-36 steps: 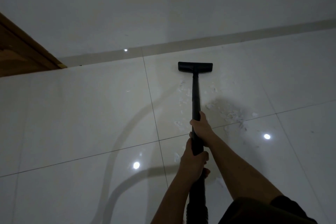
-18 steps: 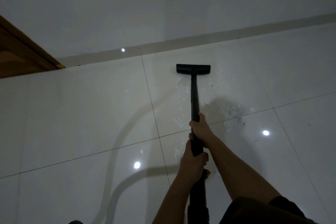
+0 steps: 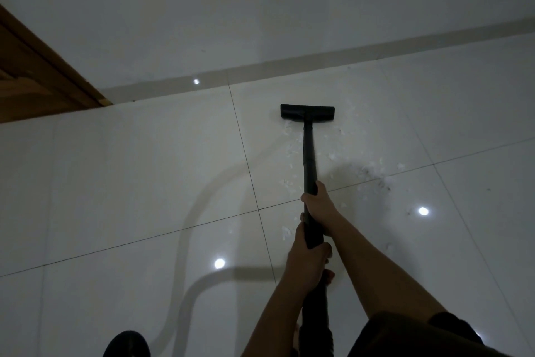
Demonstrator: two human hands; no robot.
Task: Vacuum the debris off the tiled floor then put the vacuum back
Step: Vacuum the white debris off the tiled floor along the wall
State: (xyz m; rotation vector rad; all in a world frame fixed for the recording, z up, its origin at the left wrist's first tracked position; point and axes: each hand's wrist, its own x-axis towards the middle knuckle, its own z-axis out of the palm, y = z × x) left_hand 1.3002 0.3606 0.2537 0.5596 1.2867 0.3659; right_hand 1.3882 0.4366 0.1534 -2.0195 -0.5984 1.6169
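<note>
On glossy white tiled floor, long black vacuum wand runs straight fwd, its flat black nozzle resting near far edge. Grip: right hand wraps wand nearer nozzle, left hand grips behind. Most white scrap debris lies right of wand.

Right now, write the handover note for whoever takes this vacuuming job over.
Right hand grips the long black vacuum wand farther forward; left hand grips it nearer the body. The flat black floor nozzle sits on the glossy white tiled floor, ahead of both hands. Done: cannot tell how much is cleared. Left: white debris scraps lie scattered either side of the wand and rightward by the grout line; vacuum them, then put the vacuum back.
</note>
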